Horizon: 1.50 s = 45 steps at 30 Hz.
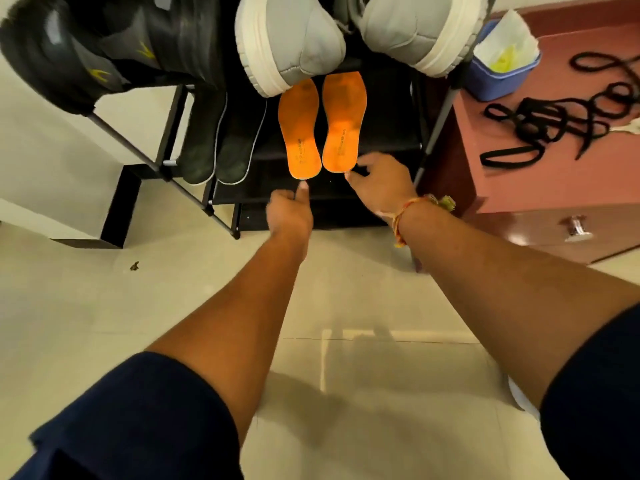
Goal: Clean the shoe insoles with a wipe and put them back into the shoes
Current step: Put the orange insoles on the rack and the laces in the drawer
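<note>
Two orange insoles lie side by side on a black rack shelf, the left insole point(300, 129) and the right insole point(343, 123), heels toward me. Above them on the top shelf sit two grey shoes with cream soles, one on the left point(294, 39) and one on the right point(415, 29). My left hand point(291, 209) hovers just below the left insole's heel, thumb pointing up near its edge, holding nothing. My right hand point(379, 181) reaches to the right insole's heel, fingertips at its edge, with no clear grip. A white wipe point(507, 36) sticks out of a blue tub point(498, 77).
The black shoe rack point(194, 188) stands on a pale tiled floor. Black shoes point(69, 46) sit on the top shelf at left, dark slip-ons point(221, 140) on the lower shelf. A reddish cabinet point(554, 181) at right carries black laces point(554, 119).
</note>
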Each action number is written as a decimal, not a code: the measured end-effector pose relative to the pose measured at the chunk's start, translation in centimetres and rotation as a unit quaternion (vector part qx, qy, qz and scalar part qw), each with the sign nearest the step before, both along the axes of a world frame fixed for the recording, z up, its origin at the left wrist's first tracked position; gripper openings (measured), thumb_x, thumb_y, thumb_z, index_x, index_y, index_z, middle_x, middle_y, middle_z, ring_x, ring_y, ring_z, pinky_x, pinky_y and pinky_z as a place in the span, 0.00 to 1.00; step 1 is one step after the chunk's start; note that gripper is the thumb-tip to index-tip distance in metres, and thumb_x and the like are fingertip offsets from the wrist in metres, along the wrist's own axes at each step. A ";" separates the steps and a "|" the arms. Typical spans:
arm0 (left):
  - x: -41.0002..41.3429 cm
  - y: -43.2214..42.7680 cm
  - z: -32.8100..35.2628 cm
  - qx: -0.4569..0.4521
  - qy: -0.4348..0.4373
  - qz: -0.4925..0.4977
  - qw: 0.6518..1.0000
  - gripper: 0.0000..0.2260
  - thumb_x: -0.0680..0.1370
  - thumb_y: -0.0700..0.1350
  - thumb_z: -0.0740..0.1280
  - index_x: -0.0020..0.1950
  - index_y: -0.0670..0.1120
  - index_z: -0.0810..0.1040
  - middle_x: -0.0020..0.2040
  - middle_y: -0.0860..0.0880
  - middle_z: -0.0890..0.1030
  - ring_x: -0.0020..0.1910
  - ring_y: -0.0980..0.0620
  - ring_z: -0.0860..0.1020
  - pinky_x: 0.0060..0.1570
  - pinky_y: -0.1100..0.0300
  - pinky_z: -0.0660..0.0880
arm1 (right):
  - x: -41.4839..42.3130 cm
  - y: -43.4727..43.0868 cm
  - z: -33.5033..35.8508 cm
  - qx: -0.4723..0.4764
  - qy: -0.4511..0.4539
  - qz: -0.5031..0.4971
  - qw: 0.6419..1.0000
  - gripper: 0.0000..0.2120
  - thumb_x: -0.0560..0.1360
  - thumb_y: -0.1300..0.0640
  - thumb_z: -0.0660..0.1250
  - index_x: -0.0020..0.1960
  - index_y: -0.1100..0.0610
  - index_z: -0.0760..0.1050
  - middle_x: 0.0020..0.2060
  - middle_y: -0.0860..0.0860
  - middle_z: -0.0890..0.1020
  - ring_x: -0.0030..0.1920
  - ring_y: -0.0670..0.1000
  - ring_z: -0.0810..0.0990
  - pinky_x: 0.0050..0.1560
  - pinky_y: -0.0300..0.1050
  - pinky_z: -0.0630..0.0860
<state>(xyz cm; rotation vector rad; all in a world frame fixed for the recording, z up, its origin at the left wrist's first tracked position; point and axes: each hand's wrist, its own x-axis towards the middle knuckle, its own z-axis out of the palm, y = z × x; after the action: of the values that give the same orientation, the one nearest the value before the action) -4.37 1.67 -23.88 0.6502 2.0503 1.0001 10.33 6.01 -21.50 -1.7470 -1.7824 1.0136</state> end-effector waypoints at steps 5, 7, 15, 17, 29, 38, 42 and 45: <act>4.2 -9.4 4.7 0.008 0.055 -0.083 0.995 0.11 0.83 0.51 0.65 0.45 0.45 0.76 0.41 0.47 0.79 0.46 0.43 0.81 0.48 0.52 0.80 | 2.3 -9.3 4.0 -0.036 0.036 -0.009 0.999 0.21 0.79 0.48 0.66 0.68 0.57 0.74 0.64 0.55 0.79 0.65 0.55 0.76 0.66 0.48 0.73; 5.8 -12.9 7.1 0.030 0.081 -0.117 0.989 0.13 0.83 0.50 0.64 0.45 0.43 0.77 0.39 0.47 0.77 0.42 0.45 0.78 0.44 0.53 0.75 | 3.4 -13.4 6.1 -0.035 0.064 -0.026 0.997 0.20 0.80 0.48 0.66 0.68 0.57 0.75 0.63 0.55 0.79 0.64 0.54 0.77 0.63 0.46 0.73; 12.1 -23.4 15.5 0.083 0.104 -0.213 0.968 0.16 0.85 0.54 0.59 0.49 0.43 0.75 0.41 0.49 0.76 0.41 0.48 0.75 0.45 0.49 0.75 | 7.8 -24.0 12.9 0.006 0.110 -0.067 0.992 0.16 0.80 0.47 0.64 0.63 0.56 0.78 0.55 0.51 0.82 0.57 0.52 0.79 0.59 0.49 0.76; 13.2 -25.3 16.5 0.089 0.105 -0.225 0.965 0.16 0.85 0.54 0.59 0.52 0.42 0.76 0.43 0.48 0.77 0.43 0.49 0.75 0.48 0.48 0.76 | 9.2 -25.7 13.6 0.012 0.122 -0.091 0.988 0.16 0.80 0.47 0.64 0.61 0.56 0.78 0.54 0.52 0.82 0.56 0.53 0.79 0.59 0.50 0.76; 19.6 -24.3 12.2 0.003 -0.025 -0.238 0.971 0.14 0.84 0.57 0.58 0.47 0.48 0.72 0.44 0.50 0.74 0.45 0.52 0.74 0.52 0.48 0.80 | 18.1 -24.7 7.7 -0.070 0.186 -0.272 0.942 0.18 0.80 0.49 0.63 0.34 0.56 0.74 0.32 0.53 0.77 0.36 0.56 0.74 0.46 0.51 0.75; 27.7 -17.5 5.5 -0.083 -0.203 -0.231 0.948 0.13 0.84 0.56 0.59 0.57 0.48 0.73 0.59 0.48 0.77 0.58 0.50 0.79 0.48 0.57 0.80 | 28.7 -17.8 -3.9 -0.131 0.190 -0.402 0.886 0.17 0.69 0.40 0.65 0.45 0.53 0.79 0.42 0.53 0.83 0.45 0.59 0.81 0.51 0.54 0.79; 29.4 -14.8 3.5 -0.083 -0.246 -0.220 0.940 0.13 0.84 0.54 0.60 0.59 0.45 0.74 0.61 0.46 0.77 0.57 0.51 0.80 0.50 0.56 0.81 | 29.8 -15.6 -3.4 -0.109 0.197 -0.409 0.884 0.24 0.72 0.41 0.67 0.63 0.52 0.76 0.57 0.53 0.82 0.58 0.57 0.81 0.61 0.57 0.78; 29.9 -12.6 2.2 -0.079 -0.264 -0.187 0.943 0.14 0.84 0.53 0.60 0.63 0.44 0.73 0.62 0.46 0.78 0.56 0.52 0.80 0.51 0.55 0.82 | 29.9 -13.2 -3.2 -0.085 0.182 -0.380 0.903 0.21 0.78 0.48 0.68 0.68 0.56 0.73 0.61 0.51 0.79 0.58 0.52 0.78 0.64 0.51 0.76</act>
<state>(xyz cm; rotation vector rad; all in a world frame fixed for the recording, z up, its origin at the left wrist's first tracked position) 25.50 -10.93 -21.66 0.5817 1.4485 0.6841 40.26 -7.20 -24.69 -1.9402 -0.6828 1.0513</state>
